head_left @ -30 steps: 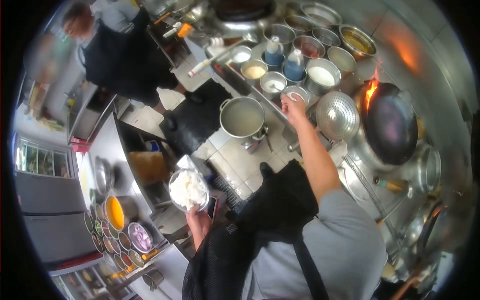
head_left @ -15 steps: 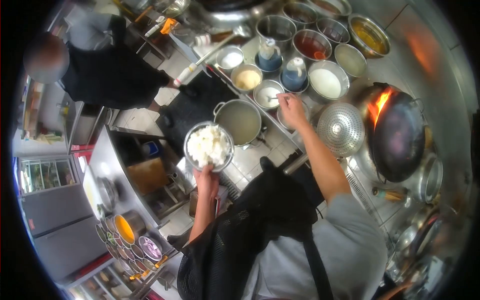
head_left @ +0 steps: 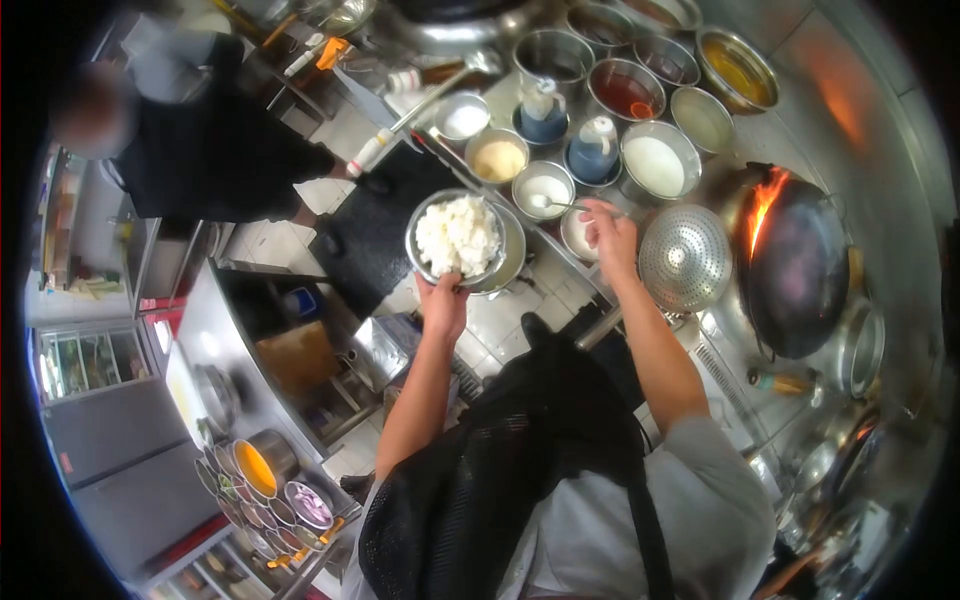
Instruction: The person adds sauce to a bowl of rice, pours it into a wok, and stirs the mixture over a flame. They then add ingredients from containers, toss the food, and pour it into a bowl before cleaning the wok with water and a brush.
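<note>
My left hand [head_left: 443,306] grips the near edge of a round metal bowl [head_left: 411,236] heaped with what looks like cooked white rice [head_left: 458,236]. The bowl hangs over a large pot [head_left: 514,250], hiding most of it. My right hand [head_left: 611,240] is closed around the handle of a small spoon [head_left: 570,205]. White powder fills the spoon's bowl, which is over a metal container of white powder [head_left: 545,182]. Below my right fingers, another container [head_left: 578,236] with pale contents is partly covered by the hand.
Flames rise beside a dark wok [head_left: 798,270] on the right. A perforated strainer [head_left: 685,260] lies between it and my right forearm. Sauce containers [head_left: 625,90] and squeeze bottles [head_left: 593,150] crowd the back. A ladle [head_left: 425,110] juts out. Another person [head_left: 215,125] stands at upper left.
My left hand has carried the rice bowl right and up, over the pot. My right hand has moved right and down slightly, and the spoon now shows white powder.
</note>
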Available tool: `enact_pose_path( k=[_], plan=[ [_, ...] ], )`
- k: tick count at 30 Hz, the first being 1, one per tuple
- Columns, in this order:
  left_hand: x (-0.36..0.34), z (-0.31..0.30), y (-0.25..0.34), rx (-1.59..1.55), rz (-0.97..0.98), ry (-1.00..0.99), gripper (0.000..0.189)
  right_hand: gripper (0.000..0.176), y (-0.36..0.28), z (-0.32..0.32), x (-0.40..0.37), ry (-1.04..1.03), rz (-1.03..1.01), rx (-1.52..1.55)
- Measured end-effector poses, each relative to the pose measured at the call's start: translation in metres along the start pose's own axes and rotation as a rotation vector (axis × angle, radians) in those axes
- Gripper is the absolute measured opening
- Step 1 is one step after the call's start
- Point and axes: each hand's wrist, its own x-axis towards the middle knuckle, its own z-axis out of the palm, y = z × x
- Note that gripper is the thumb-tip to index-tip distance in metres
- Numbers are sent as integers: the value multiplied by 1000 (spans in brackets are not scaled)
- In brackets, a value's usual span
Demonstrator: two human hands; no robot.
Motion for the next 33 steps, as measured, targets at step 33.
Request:
enact_pose_path(
  k=[33],
  plan=[
    [-12,-57,4,-96,-88,102,69,25,16,106,102,-319,-355,-620]
  ],
)
